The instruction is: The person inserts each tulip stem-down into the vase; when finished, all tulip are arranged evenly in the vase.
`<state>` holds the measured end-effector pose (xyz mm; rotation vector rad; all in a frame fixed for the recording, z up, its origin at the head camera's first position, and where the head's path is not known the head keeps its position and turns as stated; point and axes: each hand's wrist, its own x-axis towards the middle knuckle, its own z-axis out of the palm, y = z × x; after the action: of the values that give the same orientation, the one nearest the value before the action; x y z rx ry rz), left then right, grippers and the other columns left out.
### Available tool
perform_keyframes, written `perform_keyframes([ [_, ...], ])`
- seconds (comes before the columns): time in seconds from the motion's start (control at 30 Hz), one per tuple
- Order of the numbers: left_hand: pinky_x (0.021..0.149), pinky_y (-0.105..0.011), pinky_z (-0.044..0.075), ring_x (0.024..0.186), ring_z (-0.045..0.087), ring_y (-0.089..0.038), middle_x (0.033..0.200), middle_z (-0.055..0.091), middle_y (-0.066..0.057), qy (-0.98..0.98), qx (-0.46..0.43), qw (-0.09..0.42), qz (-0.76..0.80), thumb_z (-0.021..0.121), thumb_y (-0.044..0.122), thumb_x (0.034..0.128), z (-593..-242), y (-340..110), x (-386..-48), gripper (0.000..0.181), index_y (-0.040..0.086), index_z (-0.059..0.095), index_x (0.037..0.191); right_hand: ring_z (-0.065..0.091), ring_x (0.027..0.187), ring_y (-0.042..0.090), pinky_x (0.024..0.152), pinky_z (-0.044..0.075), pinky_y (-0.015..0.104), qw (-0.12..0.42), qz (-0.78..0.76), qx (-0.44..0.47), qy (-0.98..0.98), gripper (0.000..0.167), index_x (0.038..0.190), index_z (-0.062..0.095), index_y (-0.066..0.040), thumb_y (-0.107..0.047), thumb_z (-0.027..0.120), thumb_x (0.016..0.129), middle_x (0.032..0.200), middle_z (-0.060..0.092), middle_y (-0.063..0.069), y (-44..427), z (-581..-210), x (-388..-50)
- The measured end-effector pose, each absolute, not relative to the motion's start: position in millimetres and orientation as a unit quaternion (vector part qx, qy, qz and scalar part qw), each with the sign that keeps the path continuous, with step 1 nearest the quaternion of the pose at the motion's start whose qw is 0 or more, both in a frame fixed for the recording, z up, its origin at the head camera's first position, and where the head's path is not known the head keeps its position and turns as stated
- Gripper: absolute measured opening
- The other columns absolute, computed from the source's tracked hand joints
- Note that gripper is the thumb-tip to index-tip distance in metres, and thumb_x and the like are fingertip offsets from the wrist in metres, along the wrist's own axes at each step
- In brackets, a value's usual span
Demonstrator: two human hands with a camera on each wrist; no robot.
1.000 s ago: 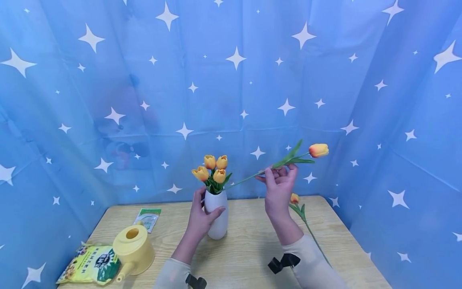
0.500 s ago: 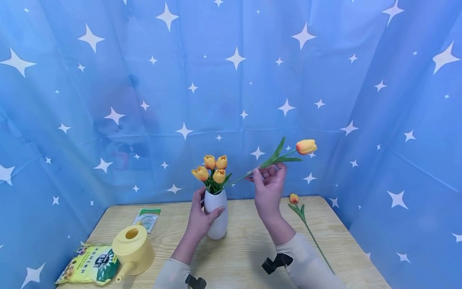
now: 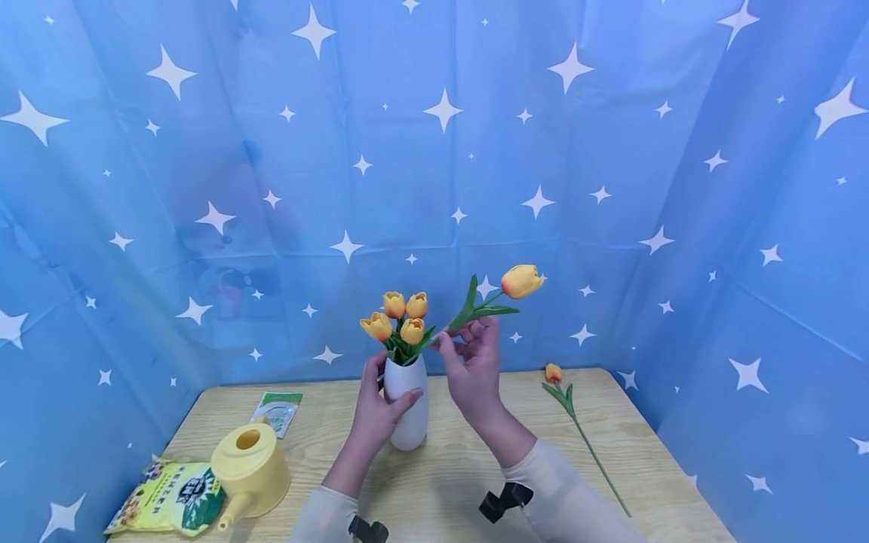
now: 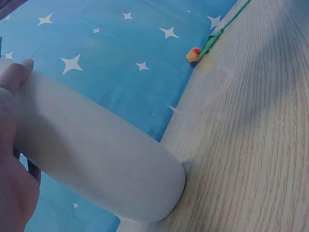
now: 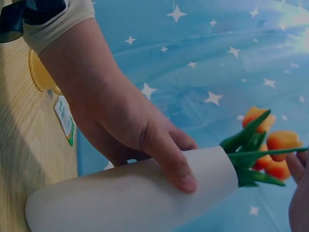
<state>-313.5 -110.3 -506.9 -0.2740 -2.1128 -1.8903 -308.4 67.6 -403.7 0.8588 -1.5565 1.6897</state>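
Observation:
A white vase stands on the table with several yellow-orange tulips in its mouth. My left hand grips its upper part, thumb across the front, as the right wrist view also shows. To the right of the blooms, my right hand pinches the stem of another tulip, which slants with its bloom up and to the right. In the right wrist view that green stem reaches into the vase's mouth; its lower end is hidden inside. My right fingertips are close beside the flowers in the vase.
One more tulip lies on the table at the right. On the left are a yellow watering can, a yellow-green bag and a small green-white packet. A blue star-patterned curtain surrounds the table.
My right hand has moved left toward the vase with the tulip, whose stem goes deeper into the mouth and whose bloom has shifted left. My left hand and the vase have stayed put.

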Motion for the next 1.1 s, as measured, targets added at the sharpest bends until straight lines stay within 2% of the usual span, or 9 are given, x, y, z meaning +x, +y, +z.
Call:
perform_keyframes([
  [0.07, 0.11, -0.069, 0.052, 0.146, 0.05, -0.041, 0.161, 0.046, -0.005, -0.733, -0.095, 0.146, -0.658, 0.094, 0.026, 0.0928, -507.4, -110.4, -313.9, 0.088, 0.026, 0.04, 0.163, 0.075, 0.09, 0.044, 0.079, 0.068, 0.043, 0.33, 0.643, 0.331, -0.606, 0.042, 0.135, 0.04, 0.004, 0.013, 0.066, 0.103, 0.104, 0.063, 0.031, 65.7, -405.9, -308.9],
  [0.2, 0.11, -0.069, 0.053, 0.145, 0.051, -0.041, 0.16, 0.046, -0.006, -0.732, -0.098, 0.149, -0.658, 0.094, 0.026, 0.0926, -508.8, -110.8, -314.7, 0.088, 0.026, 0.04, 0.162, 0.076, 0.092, 0.041, 0.078, 0.068, 0.048, 0.314, 0.634, 0.324, -0.628, 0.038, 0.134, 0.046, 0.0, 0.011, 0.067, 0.104, 0.106, 0.067, 0.027, 62.2, -409.5, -309.9],
  [0.43, 0.11, -0.067, 0.053, 0.144, 0.053, -0.039, 0.158, 0.047, -0.004, -0.733, -0.108, 0.159, -0.652, 0.095, 0.026, 0.0919, -513.2, -111.1, -317.1, 0.087, 0.026, 0.042, 0.161, 0.078, 0.091, 0.03, 0.078, 0.067, 0.038, 0.318, 0.573, 0.318, -0.685, 0.022, 0.123, 0.064, -0.004, 0.002, 0.073, 0.104, 0.106, 0.078, 0.009, 58.2, -416.4, -309.5],
  [0.67, 0.11, -0.067, 0.053, 0.144, 0.052, -0.039, 0.158, 0.047, -0.003, -0.74, -0.111, 0.162, -0.644, 0.095, 0.027, 0.0919, -513.8, -110.9, -316.6, 0.087, 0.027, 0.042, 0.161, 0.078, 0.093, 0.026, 0.078, 0.068, 0.038, 0.339, 0.505, 0.363, -0.706, 0.019, 0.118, 0.071, -0.002, 0.005, 0.075, 0.101, 0.106, 0.076, 0.011, 53.2, -421.7, -310.1],
  [0.9, 0.11, -0.067, 0.053, 0.147, 0.049, -0.043, 0.162, 0.045, -0.007, -0.745, -0.105, 0.158, -0.64, 0.093, 0.025, 0.093, -512.7, -111.5, -316.9, 0.087, 0.022, 0.04, 0.162, 0.078, 0.098, 0.022, 0.086, 0.067, 0.037, 0.283, 0.499, 0.341, -0.744, 0.022, 0.118, 0.071, -0.006, 0.005, 0.076, 0.1, 0.106, 0.075, 0.007, 48.8, -421.1, -307.4],
  [1.1, 0.111, -0.067, 0.052, 0.148, 0.048, -0.042, 0.163, 0.044, -0.007, -0.742, -0.105, 0.154, -0.644, 0.093, 0.026, 0.0932, -511.1, -112.0, -317.3, 0.087, 0.023, 0.04, 0.162, 0.078, 0.099, 0.02, 0.087, 0.067, 0.039, 0.262, 0.526, 0.332, -0.738, 0.011, 0.116, 0.076, -0.009, -0.007, 0.077, 0.105, 0.11, 0.076, 0.003, 48.2, -420.8, -306.4],
])
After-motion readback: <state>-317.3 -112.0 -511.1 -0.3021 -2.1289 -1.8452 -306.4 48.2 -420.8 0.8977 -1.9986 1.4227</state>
